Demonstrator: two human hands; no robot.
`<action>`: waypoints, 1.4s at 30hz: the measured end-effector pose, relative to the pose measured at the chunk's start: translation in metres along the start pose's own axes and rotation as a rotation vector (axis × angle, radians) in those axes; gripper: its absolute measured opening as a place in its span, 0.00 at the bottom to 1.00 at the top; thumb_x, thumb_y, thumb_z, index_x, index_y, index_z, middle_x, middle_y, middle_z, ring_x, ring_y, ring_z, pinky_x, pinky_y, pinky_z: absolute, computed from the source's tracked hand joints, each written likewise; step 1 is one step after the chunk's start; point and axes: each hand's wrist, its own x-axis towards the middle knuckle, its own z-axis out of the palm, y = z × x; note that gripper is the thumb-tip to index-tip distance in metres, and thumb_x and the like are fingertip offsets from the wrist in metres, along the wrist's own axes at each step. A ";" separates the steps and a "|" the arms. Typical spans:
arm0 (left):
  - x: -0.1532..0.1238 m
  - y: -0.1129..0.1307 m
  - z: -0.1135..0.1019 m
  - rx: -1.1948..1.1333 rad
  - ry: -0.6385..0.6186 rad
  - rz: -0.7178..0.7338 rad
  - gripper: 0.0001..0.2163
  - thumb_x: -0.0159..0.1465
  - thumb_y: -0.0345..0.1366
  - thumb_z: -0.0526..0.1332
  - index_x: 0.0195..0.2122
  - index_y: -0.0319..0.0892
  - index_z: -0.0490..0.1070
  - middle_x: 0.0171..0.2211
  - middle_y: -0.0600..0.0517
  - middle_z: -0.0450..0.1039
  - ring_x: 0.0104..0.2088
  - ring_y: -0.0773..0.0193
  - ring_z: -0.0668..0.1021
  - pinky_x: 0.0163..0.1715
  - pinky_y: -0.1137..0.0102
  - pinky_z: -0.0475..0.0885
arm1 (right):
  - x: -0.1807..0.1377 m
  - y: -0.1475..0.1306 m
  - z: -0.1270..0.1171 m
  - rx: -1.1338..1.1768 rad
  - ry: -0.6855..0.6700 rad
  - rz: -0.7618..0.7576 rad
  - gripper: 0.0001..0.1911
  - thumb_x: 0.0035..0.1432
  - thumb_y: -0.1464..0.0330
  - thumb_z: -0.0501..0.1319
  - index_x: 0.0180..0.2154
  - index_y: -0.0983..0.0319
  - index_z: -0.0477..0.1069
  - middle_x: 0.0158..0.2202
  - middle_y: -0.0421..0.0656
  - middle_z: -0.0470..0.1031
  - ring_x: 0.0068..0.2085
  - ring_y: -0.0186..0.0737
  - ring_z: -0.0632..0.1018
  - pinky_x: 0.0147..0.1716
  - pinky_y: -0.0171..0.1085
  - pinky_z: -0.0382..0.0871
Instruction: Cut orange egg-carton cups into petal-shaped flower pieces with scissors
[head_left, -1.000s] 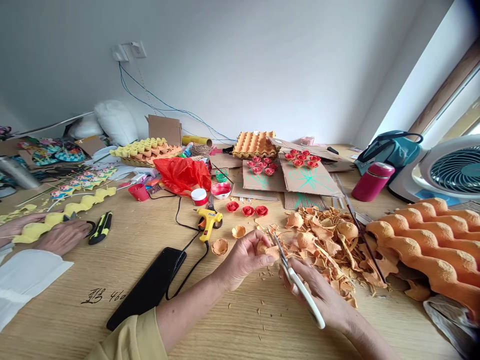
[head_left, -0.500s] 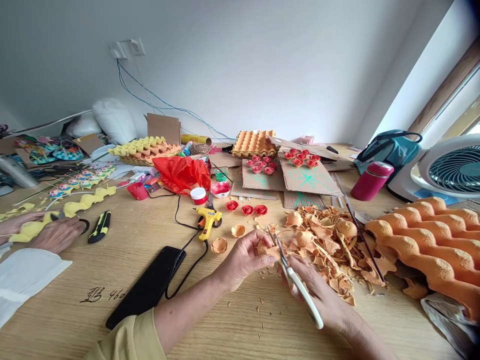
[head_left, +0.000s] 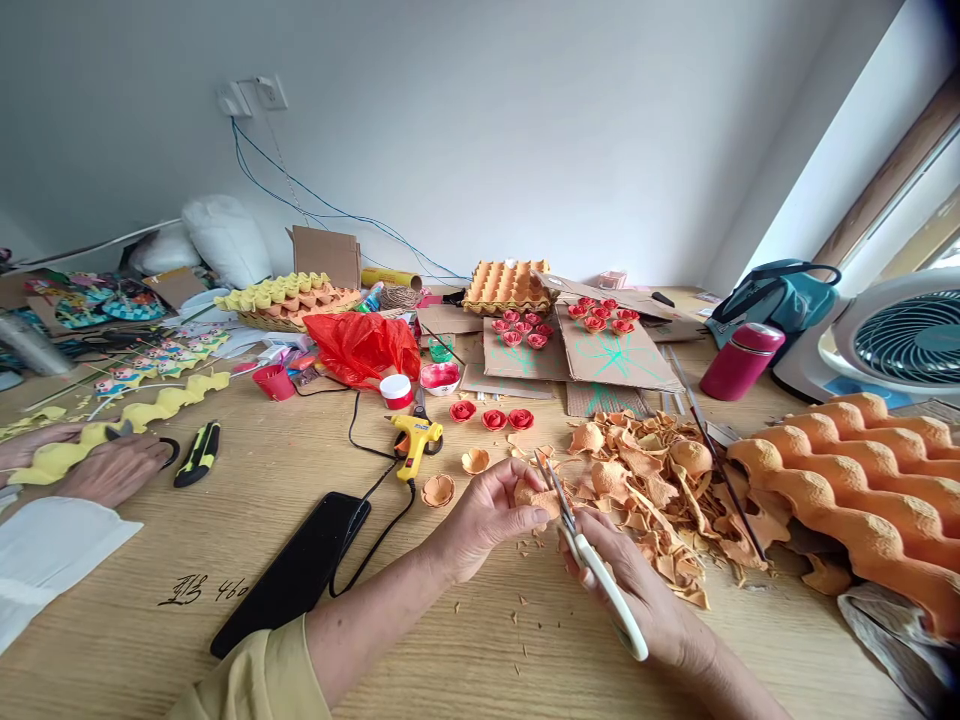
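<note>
My left hand [head_left: 491, 515] pinches a small orange piece of egg carton [head_left: 534, 496] just above the wooden table [head_left: 285, 470]. My right hand [head_left: 637, 590] grips white-handled scissors [head_left: 592, 560], whose blades point up against the right side of that piece. Right of both hands lies a heap of orange carton scraps [head_left: 652, 480]. Two cut orange cups [head_left: 439, 490] sit on the table beyond my left hand.
A black phone [head_left: 292, 575] and a yellow glue gun [head_left: 415, 440] with its cord lie to the left. Orange egg trays [head_left: 855, 480] fill the right side. Another person's hands [head_left: 112, 468] rest on yellow carton at far left. Red paper roses [head_left: 493, 418], a red flask [head_left: 742, 362] and a fan [head_left: 892, 340] stand farther back.
Both my hands keep their place with the carton piece and scissors. The view has drifted slightly, and the other person's hand at the left has shifted a little.
</note>
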 end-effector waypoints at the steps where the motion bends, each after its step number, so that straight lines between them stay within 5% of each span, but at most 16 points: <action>1: 0.000 0.000 0.000 -0.002 0.003 0.002 0.14 0.52 0.34 0.74 0.34 0.41 0.71 0.35 0.55 0.69 0.35 0.70 0.69 0.37 0.73 0.63 | 0.000 0.000 0.000 0.002 0.003 0.000 0.24 0.67 0.47 0.47 0.33 0.59 0.62 0.36 0.44 0.65 0.41 0.47 0.68 0.43 0.45 0.65; 20: 0.002 0.005 -0.003 -0.123 0.073 -0.099 0.24 0.47 0.35 0.77 0.40 0.42 0.67 0.30 0.58 0.72 0.30 0.72 0.72 0.31 0.75 0.63 | 0.000 -0.005 0.000 0.023 0.013 -0.002 0.26 0.67 0.45 0.47 0.32 0.59 0.64 0.34 0.44 0.67 0.37 0.44 0.68 0.39 0.42 0.63; 42: 0.001 0.005 -0.005 -0.225 0.097 -0.110 0.26 0.46 0.35 0.78 0.44 0.43 0.67 0.32 0.57 0.73 0.32 0.70 0.74 0.36 0.72 0.64 | -0.001 -0.008 -0.001 0.025 0.019 -0.006 0.21 0.66 0.51 0.52 0.29 0.59 0.63 0.32 0.42 0.68 0.35 0.42 0.69 0.35 0.40 0.64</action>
